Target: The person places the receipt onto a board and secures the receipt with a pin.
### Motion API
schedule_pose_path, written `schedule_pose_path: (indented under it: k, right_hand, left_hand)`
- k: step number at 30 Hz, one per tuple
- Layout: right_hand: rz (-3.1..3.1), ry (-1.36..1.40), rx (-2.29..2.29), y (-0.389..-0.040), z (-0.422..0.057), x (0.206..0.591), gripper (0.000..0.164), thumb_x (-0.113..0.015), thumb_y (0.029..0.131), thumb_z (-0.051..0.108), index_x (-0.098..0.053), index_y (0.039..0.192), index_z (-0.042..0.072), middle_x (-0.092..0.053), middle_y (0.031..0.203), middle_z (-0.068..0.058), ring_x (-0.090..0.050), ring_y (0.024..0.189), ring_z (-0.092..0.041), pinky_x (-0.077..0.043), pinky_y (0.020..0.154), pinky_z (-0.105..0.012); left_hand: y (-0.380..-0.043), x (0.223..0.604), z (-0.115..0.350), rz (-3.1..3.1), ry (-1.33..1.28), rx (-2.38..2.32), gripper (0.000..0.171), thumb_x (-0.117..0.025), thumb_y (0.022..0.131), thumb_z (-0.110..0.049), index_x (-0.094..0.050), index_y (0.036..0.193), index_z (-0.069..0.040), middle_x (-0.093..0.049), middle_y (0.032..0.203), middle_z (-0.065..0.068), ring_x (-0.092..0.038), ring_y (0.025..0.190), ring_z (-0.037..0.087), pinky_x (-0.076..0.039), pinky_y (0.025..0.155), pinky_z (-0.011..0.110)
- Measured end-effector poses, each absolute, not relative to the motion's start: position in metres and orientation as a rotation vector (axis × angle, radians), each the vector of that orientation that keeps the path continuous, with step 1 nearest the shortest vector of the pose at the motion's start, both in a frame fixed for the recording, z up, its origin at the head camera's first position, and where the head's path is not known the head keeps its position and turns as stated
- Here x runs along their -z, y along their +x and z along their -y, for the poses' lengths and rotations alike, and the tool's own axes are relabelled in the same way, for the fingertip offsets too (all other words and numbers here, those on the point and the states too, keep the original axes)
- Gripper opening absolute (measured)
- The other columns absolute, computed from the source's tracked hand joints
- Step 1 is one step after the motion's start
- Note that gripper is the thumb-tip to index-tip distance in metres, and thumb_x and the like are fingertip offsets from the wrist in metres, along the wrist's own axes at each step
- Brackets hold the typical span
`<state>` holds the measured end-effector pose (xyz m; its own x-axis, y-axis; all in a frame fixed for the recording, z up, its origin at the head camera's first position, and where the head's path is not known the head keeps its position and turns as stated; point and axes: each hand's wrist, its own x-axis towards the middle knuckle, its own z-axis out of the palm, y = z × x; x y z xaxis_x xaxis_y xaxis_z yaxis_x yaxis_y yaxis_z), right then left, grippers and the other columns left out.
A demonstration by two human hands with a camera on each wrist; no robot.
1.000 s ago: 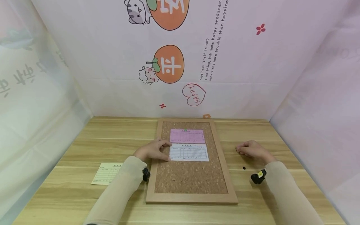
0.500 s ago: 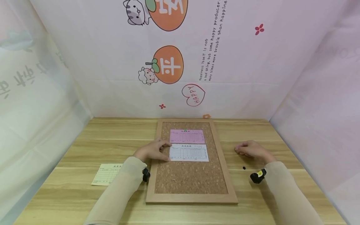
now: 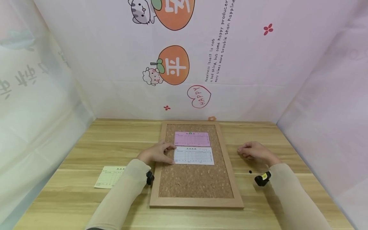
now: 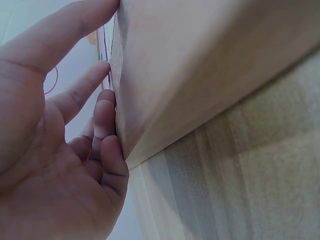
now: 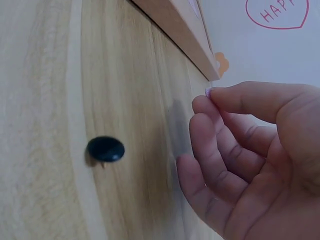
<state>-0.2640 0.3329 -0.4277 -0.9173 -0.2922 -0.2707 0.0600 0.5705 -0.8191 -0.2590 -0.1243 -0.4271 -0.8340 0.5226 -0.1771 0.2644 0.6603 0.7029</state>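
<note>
Your left hand point(image 3: 156, 154) reached over the left side of the cork board point(image 3: 198, 185), and its grip stood apart: the thumb touched the near left corner of the white slip point(image 3: 194, 156), while the index finger touched the far left corner. In the left wrist view, your other fingers were loosely bent just beside the board's wooden frame point(image 4: 165, 100). The white slip lay flat around the middle of the board's length, its printed grid facing up. The pink slip point(image 3: 192, 139) lay just beyond it, nearer the board's far end, with a green pin point(image 3: 190, 132) at the middle of its far edge.

Your right hand point(image 3: 256, 151) was to the right of the cork board, over the tabletop point(image 3: 80, 150). Its grip was together, thumb and index finger clamped on a small pale purple piece point(image 5: 208, 92); most of it was hidden between the fingertips, so its shape could not be told. The black tack point(image 5: 106, 149) lay on the tabletop to the right of the board, nearer to you than your right hand, a short point showing below its rounded head.

The yellow slip point(image 3: 108, 177) lay to the left of the board, partly covered by your left sleeve point(image 3: 123, 188). Beyond the board's far end hung a pale printed sheet point(image 3: 244, 57) with orange fruit drawings and a red heart around the word HAPPY.
</note>
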Motion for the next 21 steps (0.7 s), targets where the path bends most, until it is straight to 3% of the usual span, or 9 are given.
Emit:
schedule_pose_path:
  k: [21]
  right_hand:
    - [-2.445,-0.267,1.337,-0.266,-0.315,0.414,0.043,-0.058,0.103,0.018,-0.054,0.129,-0.016,-0.063,0.121,-0.027,-0.063,0.109,-0.035,-0.055,0.088,-0.040]
  left_hand:
    - [-0.258,0.425,0.122,-2.519,0.613,-0.955,0.066,-0.086,0.080,-0.023,-0.057,0.138,-0.010,-0.046,0.121,0.009,-0.045,0.113,0.026,-0.042,0.098,0.045]
